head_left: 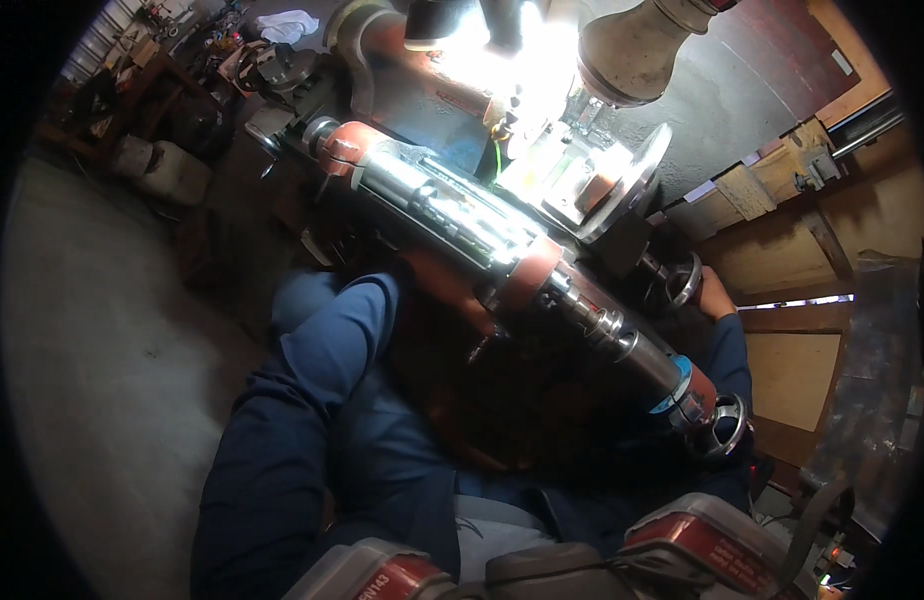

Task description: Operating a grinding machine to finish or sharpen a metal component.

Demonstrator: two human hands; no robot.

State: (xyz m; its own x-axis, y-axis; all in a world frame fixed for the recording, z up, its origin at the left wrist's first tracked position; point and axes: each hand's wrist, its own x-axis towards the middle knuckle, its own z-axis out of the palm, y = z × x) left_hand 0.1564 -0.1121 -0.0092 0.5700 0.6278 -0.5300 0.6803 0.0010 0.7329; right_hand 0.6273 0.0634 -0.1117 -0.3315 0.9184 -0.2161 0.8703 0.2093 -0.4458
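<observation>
Your right hand (717,294) looks curled around the rim of the round hand wheel (694,280). The wheel is just left of that hand, on the far side of the long metal bed (452,205). The bed slants from far left to near right. Your left sleeve (327,350) is on the bed's near side; your left hand is hidden, so I cannot tell its shape.

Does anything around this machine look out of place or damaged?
No damage stands out on the machine, though bright glare hides part of it. A white cloth or bag, upper left background, looks untidy because it's crumpled.
</observation>
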